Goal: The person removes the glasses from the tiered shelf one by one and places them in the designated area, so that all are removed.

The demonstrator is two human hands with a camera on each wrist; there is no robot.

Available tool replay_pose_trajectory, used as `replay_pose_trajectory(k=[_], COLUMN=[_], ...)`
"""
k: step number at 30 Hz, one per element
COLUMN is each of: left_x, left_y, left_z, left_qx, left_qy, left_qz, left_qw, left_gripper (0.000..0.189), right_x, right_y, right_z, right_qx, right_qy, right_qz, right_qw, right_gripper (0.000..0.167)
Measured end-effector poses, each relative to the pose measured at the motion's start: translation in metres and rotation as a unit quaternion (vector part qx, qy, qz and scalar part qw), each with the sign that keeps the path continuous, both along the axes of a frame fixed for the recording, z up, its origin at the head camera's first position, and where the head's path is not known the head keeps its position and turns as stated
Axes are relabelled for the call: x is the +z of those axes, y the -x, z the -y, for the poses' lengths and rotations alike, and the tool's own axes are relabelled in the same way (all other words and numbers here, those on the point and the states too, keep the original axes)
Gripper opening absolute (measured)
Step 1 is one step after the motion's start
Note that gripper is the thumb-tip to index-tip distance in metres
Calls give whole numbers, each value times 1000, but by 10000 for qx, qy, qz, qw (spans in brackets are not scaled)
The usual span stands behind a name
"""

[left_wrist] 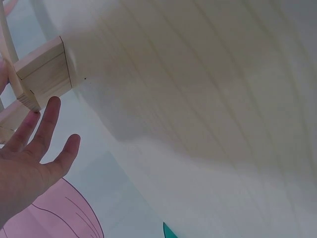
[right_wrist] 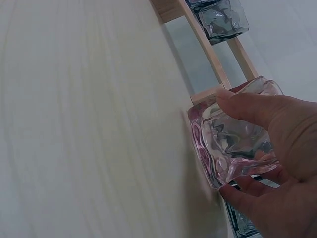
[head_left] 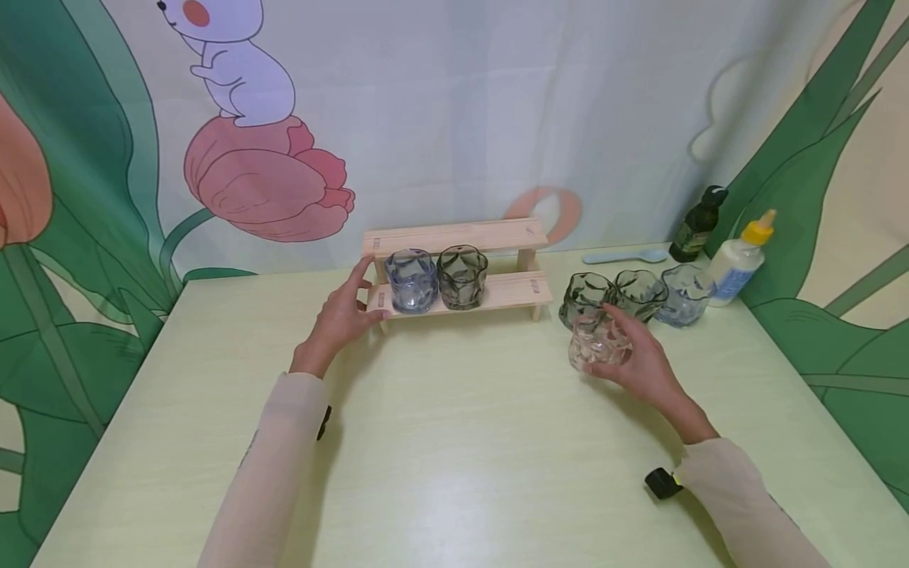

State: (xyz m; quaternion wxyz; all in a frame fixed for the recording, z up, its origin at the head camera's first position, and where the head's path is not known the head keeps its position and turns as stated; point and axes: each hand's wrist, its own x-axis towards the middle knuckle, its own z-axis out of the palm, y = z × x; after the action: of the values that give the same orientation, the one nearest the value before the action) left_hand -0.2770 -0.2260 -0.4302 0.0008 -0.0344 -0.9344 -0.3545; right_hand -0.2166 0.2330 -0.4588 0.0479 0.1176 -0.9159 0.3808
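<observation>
**Pink glass in my right hand, left hand on the rack**

The pink glass [head_left: 595, 345] is right of the rack [head_left: 507, 296] and a little in front of it, so near the two grey glasses [head_left: 584, 290] behind that a knock seems the main risk. I would bring it up and toward me, level, before any sideways move, with no extra squeeze on its wavy, probably slick wall. Whether its base is off the table [head_left: 440, 442] I cannot tell.

My right hand [head_left: 645, 364] pinches it by the sides, thumb against one and fingers against the other, parted just by the glass itself. My left hand [head_left: 339, 315] has its fingers spread, touching the rack's left end without wrapping it; light contact should steady the wood, while a hard push could shift it.

On the rack's lower board, toward its left end, a blue glass [head_left: 412, 282] and a smoky glass [head_left: 463, 278] stand side by side. Farther right of the rack, past the grey glasses, are a pale glass [head_left: 683, 298], a white bottle [head_left: 737, 270] and a dark bottle [head_left: 694, 230].
</observation>
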Motion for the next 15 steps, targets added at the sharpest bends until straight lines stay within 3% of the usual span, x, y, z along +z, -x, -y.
replay_pose_trajectory(k=[10, 15], left_x=[1, 1], left_y=[0, 0], left_z=[-1, -1], left_qx=[26, 23], left_qy=[5, 3], left_qz=[55, 77], left_qw=[10000, 10000], left_gripper=[103, 102], right_x=[8, 20], right_y=[-1, -3], right_z=[0, 0], right_qx=[152, 141], right_qy=[28, 19], right_qz=[253, 105], right_qw=[9996, 9998], right_gripper=[106, 106])
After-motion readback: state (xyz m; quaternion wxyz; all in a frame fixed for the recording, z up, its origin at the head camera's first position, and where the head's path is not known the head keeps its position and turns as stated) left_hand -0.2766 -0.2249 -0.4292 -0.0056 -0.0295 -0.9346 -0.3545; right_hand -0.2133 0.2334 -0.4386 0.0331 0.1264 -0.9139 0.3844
